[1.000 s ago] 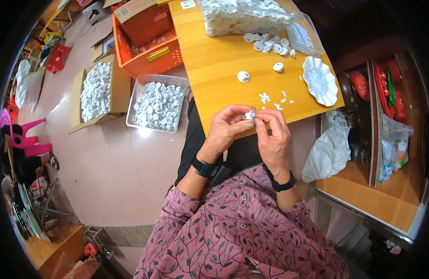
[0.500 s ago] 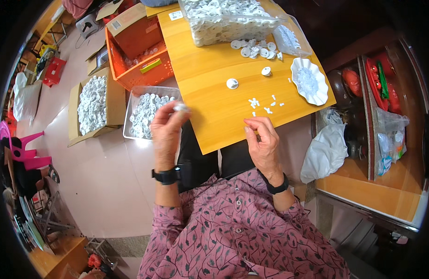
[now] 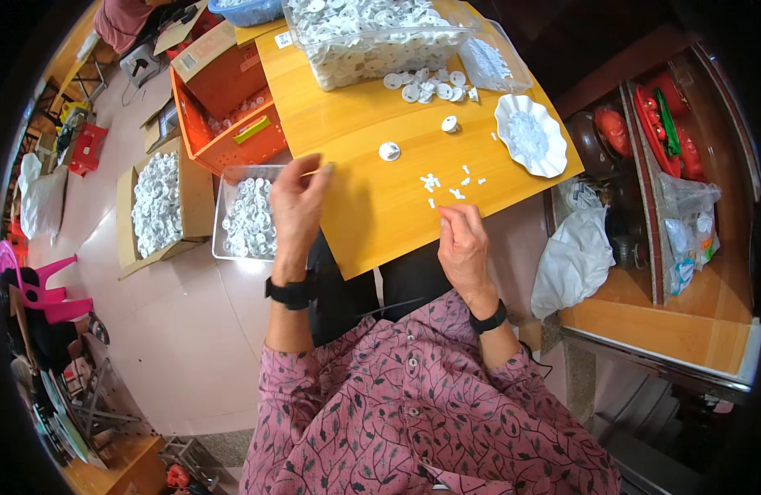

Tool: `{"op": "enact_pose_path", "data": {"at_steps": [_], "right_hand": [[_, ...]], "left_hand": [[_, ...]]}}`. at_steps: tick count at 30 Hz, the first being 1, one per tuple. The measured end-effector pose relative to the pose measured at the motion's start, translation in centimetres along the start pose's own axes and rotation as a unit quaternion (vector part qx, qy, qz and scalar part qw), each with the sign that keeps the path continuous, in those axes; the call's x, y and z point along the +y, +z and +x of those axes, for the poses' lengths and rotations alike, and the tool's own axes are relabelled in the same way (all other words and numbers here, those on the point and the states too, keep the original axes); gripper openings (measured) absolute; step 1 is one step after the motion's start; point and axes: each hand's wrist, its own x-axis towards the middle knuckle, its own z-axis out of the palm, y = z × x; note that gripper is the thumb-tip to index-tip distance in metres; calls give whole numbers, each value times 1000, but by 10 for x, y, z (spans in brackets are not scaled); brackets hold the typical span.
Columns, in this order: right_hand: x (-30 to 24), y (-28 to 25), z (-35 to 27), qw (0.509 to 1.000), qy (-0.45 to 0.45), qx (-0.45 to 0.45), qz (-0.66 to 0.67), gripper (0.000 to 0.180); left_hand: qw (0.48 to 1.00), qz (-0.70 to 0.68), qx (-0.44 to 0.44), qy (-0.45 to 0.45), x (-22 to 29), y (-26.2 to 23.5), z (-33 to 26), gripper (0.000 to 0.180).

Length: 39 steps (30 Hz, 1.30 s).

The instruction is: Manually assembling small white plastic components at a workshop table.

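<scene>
My left hand (image 3: 298,206) hovers at the left edge of the yellow wooden table (image 3: 372,214), fingers stretched out and apart, nothing in it. It is just right of a clear tray (image 3: 225,194) filled with white round pieces. My right hand (image 3: 463,239) rests on the table's near edge, fingertips curled together beside a scatter of tiny white bits (image 3: 446,183); whether it pinches one is hidden. Two white round caps (image 3: 389,151) lie apart further up the table.
A clear bin (image 3: 372,37) heaped with white caps and a loose cluster of caps (image 3: 430,87) sit at the far end. A white scalloped dish (image 3: 529,136) holds small bits. An orange crate (image 3: 232,107), a cardboard box (image 3: 195,190), a white bag (image 3: 574,256) and a shelf (image 3: 669,330) surround the table.
Both hands held a white piece together a second ago. My left hand carried it out over the clear tray and now returns empty toward the table. My right hand reached to the tiny bits.
</scene>
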Motion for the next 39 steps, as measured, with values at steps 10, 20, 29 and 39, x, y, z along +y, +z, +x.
{"op": "enact_pose_path", "data": {"at_steps": [10, 20, 29, 39], "right_hand": [[-6, 2, 1, 990, -73, -53, -113, 27], [-14, -19, -11, 993, -40, -96, -49, 32], [-19, -13, -9, 980, -82, -131, -124, 32], [-16, -16, -17, 978, -129, -105, -127, 16]], "left_hand": [[928, 266, -103, 241, 3, 72, 17, 33], [923, 292, -147, 204, 5, 74, 10, 20], [925, 299, -138, 189, 11, 61, -11, 18], [919, -276, -214, -184, 4, 52, -52, 34]]}}
